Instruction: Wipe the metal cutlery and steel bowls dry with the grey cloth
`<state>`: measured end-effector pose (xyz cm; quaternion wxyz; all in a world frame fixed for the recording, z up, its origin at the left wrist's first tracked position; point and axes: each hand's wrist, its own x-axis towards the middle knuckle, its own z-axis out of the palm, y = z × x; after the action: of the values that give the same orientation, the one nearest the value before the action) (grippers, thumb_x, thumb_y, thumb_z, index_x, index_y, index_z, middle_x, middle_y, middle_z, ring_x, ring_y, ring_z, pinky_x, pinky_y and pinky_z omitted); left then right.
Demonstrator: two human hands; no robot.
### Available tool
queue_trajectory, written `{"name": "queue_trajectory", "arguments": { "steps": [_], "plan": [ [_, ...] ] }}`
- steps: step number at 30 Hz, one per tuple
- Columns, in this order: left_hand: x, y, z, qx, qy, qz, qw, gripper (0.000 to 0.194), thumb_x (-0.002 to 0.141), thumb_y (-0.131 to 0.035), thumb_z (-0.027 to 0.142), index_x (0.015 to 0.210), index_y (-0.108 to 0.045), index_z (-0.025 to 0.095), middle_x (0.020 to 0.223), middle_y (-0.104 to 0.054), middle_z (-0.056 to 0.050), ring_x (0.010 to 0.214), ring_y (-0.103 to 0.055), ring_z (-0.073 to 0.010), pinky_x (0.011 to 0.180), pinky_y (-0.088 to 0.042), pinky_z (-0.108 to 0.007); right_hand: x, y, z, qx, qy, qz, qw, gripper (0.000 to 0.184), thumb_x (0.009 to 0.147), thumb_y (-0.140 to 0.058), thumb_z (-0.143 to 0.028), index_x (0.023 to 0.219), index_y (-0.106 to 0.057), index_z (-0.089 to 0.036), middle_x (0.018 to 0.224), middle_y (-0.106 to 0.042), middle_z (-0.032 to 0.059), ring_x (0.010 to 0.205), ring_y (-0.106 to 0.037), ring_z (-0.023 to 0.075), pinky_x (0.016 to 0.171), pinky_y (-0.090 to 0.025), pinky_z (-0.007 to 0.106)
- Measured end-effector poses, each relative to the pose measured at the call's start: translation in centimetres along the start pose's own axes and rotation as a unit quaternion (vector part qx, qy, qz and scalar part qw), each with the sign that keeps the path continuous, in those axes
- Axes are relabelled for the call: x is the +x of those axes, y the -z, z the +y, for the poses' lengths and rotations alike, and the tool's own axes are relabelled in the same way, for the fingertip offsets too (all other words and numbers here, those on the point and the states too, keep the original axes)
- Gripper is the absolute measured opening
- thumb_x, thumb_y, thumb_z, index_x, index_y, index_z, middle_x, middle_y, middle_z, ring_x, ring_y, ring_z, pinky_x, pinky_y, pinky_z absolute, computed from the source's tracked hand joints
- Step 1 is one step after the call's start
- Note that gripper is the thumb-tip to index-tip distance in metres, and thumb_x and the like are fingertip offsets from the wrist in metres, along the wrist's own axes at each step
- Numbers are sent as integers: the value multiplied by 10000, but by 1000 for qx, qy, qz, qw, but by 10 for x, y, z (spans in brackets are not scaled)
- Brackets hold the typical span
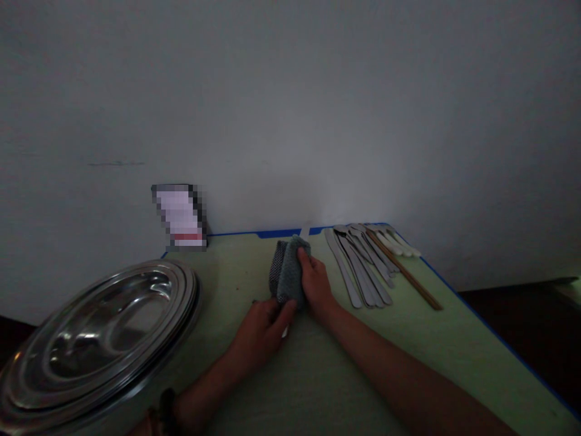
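Observation:
A folded grey-blue cloth (pixel 290 269) with a dark checked side is held up over the middle of the table. My right hand (pixel 316 281) is closed on its right side, thumb toward the top. Lower down, my left hand (pixel 263 327) grips the bottom of the cloth, its thumb pressed on it. A small pale, shiny end (pixel 285 332) pokes out below the left thumb; the rest of that object is hidden by the hand and cloth. To the right of my right hand lie several metal spoons and other cutlery (pixel 358 266), side by side.
Wooden chopsticks (pixel 406 272) and several white-handled utensils (pixel 399 243) lie at the right of the table (pixel 385 357). Stacked shiny metal plates (pixel 181 290) take up the left side. A blurred-out phone-like device (pixel 179 215) leans against the wall (pixel 290 121) behind.

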<state>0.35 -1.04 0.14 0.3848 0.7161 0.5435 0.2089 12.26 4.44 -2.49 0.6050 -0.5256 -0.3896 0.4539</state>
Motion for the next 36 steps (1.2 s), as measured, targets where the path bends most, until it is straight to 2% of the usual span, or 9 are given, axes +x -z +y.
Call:
{"name": "queue_trajectory", "arguments": {
  "steps": [7,10,13,17,21,24,28,32,36],
  "plan": [
    [1,-5,-8,82,-67,-17,994,351,856,-387,400,578,-439,192,500,-459,40,465,-418,-109,478,-271,-236,3,0,1,63,-39,12,997,421,757,-483,-572,655,-588,-178,593,-591,-1,567,-520,138,536,-384,252],
    [-1,-6,-8,133,-84,-46,986,338,863,-374,392,597,-436,194,491,-424,46,450,-403,-105,476,-254,-235,13,6,-3,113,-72,67,989,387,772,-487,-539,719,-605,-174,659,-644,23,621,-584,159,548,-422,260],
    [-3,-5,-9,166,-136,-74,974,344,882,-355,369,600,-430,189,520,-421,41,464,-409,-98,490,-260,-231,22,15,-17,167,-99,131,972,330,794,-487,-486,765,-608,-180,739,-672,31,656,-614,164,552,-457,264],
    [-3,-4,-14,177,-188,-95,961,352,909,-334,381,635,-435,185,546,-410,42,480,-409,-91,496,-266,-220,27,22,-36,186,-72,182,963,323,803,-487,-483,809,-610,-184,846,-687,41,713,-629,157,578,-483,258],
    [-4,-4,-15,173,-191,-103,961,377,920,-321,395,635,-442,181,549,-417,41,482,-406,-88,492,-277,-210,17,15,-34,184,-40,142,972,375,793,-478,-528,855,-604,-180,829,-686,41,700,-632,160,590,-479,264],
    [-3,-5,-15,162,-170,-97,967,355,912,-332,364,639,-460,178,553,-471,32,486,-427,-91,494,-290,-208,4,4,-21,133,-43,95,986,427,778,-465,-573,816,-607,-172,760,-677,44,682,-629,176,583,-462,273],
    [-1,-6,-15,137,-148,-89,975,345,903,-334,353,640,-470,177,577,-526,16,517,-467,-102,510,-313,-212,-10,-5,-5,75,-43,64,994,442,780,-448,-589,755,-607,-177,732,-675,47,695,-624,186,590,-456,274],
    [2,-6,-16,151,-130,-76,977,350,899,-326,367,634,-459,181,573,-511,9,521,-463,-115,510,-313,-228,-10,-5,-1,68,-36,65,995,424,774,-471,-577,720,-608,-179,685,-657,33,675,-608,175,592,-448,267],
    [1,-4,-15,156,-139,-102,973,329,911,-306,362,700,-478,178,591,-507,12,513,-464,-112,515,-322,-227,4,3,-21,121,-37,98,987,381,764,-515,-541,702,-609,-177,635,-631,7,605,-584,150,527,-435,249]
  ]
}}
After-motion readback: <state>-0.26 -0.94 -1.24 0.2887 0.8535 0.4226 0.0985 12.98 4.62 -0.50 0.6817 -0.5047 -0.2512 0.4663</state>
